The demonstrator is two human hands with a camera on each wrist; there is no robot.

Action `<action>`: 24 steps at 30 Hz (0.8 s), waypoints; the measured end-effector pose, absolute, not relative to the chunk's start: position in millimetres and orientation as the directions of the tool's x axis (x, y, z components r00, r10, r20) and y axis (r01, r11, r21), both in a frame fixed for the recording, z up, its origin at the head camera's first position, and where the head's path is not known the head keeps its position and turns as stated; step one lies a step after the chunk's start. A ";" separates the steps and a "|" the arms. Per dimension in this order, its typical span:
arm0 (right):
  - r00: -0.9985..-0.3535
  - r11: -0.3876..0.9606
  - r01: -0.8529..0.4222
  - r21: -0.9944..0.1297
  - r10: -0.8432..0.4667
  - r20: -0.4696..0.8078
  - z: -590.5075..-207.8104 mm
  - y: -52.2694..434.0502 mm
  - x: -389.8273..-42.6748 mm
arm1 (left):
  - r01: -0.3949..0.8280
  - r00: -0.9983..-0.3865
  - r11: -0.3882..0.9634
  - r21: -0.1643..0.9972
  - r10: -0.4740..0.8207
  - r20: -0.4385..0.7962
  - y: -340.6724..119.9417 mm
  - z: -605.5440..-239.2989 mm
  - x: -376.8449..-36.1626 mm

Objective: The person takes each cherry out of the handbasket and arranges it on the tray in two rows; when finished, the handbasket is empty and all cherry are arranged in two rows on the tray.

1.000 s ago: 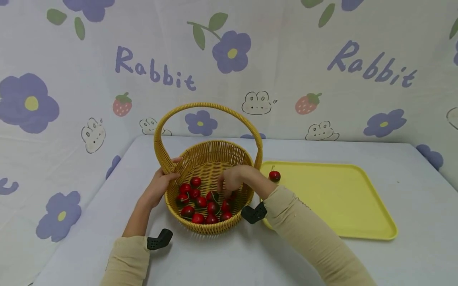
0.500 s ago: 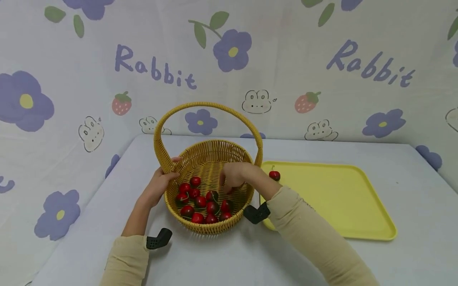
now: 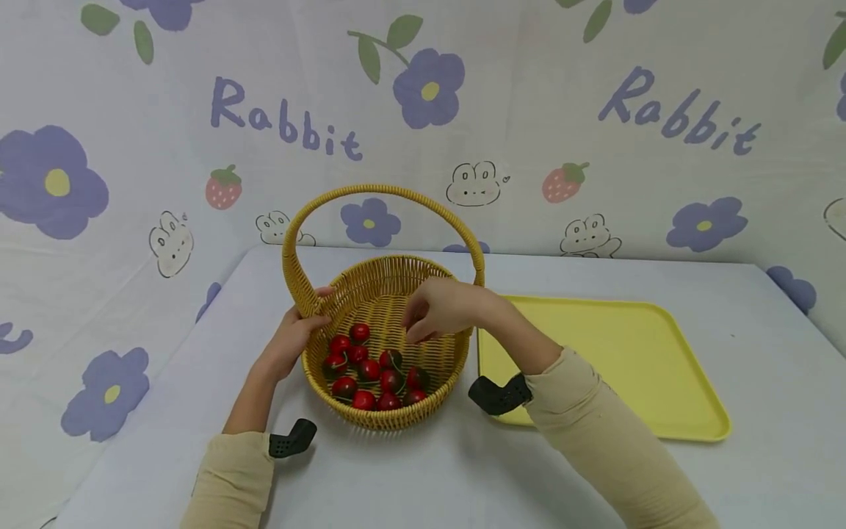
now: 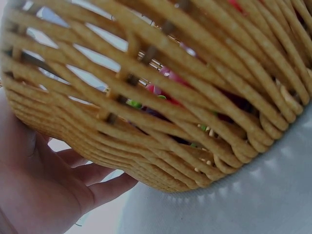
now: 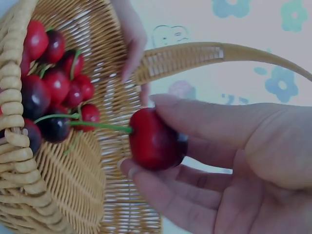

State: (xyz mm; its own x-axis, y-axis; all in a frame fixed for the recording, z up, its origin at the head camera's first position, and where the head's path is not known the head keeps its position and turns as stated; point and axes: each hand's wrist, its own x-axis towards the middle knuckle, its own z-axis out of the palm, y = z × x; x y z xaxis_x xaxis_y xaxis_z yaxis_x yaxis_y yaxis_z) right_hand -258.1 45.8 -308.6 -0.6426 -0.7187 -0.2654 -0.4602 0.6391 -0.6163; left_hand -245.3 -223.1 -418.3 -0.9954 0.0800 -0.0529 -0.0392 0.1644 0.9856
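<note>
Both hands work at the wicker basket (image 3: 390, 294): the left hand (image 3: 294, 334) grips its rim beside the handle base, as before, while the right hand (image 3: 439, 308) has risen from among the cherries (image 3: 370, 371) and now pinches one cherry (image 5: 153, 139) between thumb and fingertips, above the basket's right side. A yellow tray (image 3: 628, 353) lies just right of that hand.

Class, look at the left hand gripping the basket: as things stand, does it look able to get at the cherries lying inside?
Probably yes. The left hand grips the basket at its rim, right beside the cherries, and the top is open. It would have to let go first; the right hand, pinching one cherry, hovers above.
</note>
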 end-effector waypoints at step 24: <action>-0.674 0.395 -0.394 -0.830 -0.738 -0.031 -310.7 105.5 -226.2 | -0.025 -0.995 0.154 0.988 0.095 -0.040 -223.7 -419.1 -245.8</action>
State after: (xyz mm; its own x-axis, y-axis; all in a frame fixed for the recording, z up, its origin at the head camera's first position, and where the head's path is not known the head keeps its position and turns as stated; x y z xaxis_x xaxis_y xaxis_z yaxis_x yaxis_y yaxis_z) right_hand -226.2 105.5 -310.7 -0.6744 -0.7377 -0.0312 -0.3941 0.3954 -0.8297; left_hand -245.8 -223.7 -419.1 -0.9946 0.0952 -0.0404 -0.0254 0.1540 0.9877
